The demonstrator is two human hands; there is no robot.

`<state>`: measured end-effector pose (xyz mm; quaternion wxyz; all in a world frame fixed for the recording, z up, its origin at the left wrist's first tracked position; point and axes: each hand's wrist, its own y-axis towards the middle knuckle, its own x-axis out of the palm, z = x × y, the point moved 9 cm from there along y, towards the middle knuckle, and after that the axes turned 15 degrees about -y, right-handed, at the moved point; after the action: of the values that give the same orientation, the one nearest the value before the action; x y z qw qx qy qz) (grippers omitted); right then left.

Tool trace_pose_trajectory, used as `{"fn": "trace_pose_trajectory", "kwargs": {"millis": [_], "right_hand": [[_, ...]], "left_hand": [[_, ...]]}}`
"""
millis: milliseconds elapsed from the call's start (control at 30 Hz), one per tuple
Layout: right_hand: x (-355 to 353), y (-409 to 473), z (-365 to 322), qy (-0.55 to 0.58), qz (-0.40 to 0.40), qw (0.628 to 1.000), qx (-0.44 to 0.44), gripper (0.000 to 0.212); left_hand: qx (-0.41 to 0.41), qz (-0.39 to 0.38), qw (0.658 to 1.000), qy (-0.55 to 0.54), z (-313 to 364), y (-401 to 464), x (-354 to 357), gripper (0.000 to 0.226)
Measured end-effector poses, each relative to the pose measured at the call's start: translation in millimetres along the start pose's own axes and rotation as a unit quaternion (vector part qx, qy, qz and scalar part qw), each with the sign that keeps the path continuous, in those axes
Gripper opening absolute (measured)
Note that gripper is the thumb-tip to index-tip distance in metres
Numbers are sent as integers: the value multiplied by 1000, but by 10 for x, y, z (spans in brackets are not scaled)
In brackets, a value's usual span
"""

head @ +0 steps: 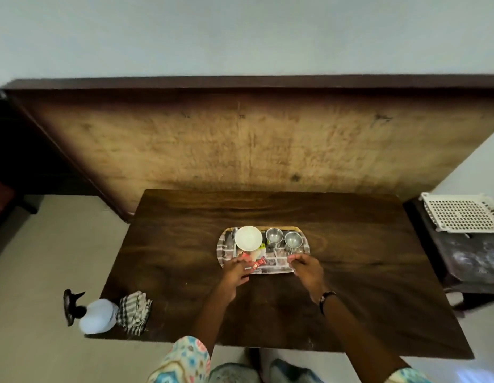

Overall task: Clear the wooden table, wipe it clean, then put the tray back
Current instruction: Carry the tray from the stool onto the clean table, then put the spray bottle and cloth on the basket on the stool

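Both hands reach to the near edge of the tray (pixel 301 260) in the middle of the wooden table (pixel 185 244): the left hand (pixel 234 272) lies over the near-left corner with fingers fairly straight, on or just above a red packet (pixel 259 263), and whether it grasps the rim cannot be told; the right hand (pixel 308 269) curls its fingers at the near-right rim, though an actual hold is unclear. On the patterned tray stand a white bowl (pixel 248 238), a spoon (pixel 234 239) just left of it, and two steel cups (pixel 274 236) (pixel 292 240) side by side to the right. At the table's near-left corner sit a spray bottle (pixel 98 316) and, touching it, a folded striped cloth (pixel 134 313). A white perforated basket (pixel 461 214) rests on a dark stand (pixel 467 261) to the right.
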<state>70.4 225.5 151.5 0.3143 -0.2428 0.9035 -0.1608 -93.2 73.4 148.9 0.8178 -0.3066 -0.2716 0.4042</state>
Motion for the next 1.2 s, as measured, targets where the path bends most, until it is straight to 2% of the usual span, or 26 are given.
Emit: {"fn": "trace_pose_trajectory", "kwargs": {"millis": [333,433,633,767,1033,1200], "right_hand": [[330,-622,-309,-47,-102,990,-85,11],[569,-835,-420,-83,-143,979,-116,15],[1055,-1205,-768,-125,-191,958,-171,38],[1445,-1336,-986,-149,-214,948,-182,37],[2783,-1552,-1369,-199,-258,926,-190,31],[3812,-1505,-1306,-254,-284,910,-165,17]], "left_hand": [[48,2,998,-34,-387,-931,-373,10],[64,24,996,-51,-464,-1112,-561,9],[96,76,988,-95,-388,-1297,-1141,12],[110,112,979,-129,-368,-1306,-1616,13],[126,195,959,-164,-364,-1141,-2913,23],[130,260,955,-56,-257,-926,-3945,40]]}}
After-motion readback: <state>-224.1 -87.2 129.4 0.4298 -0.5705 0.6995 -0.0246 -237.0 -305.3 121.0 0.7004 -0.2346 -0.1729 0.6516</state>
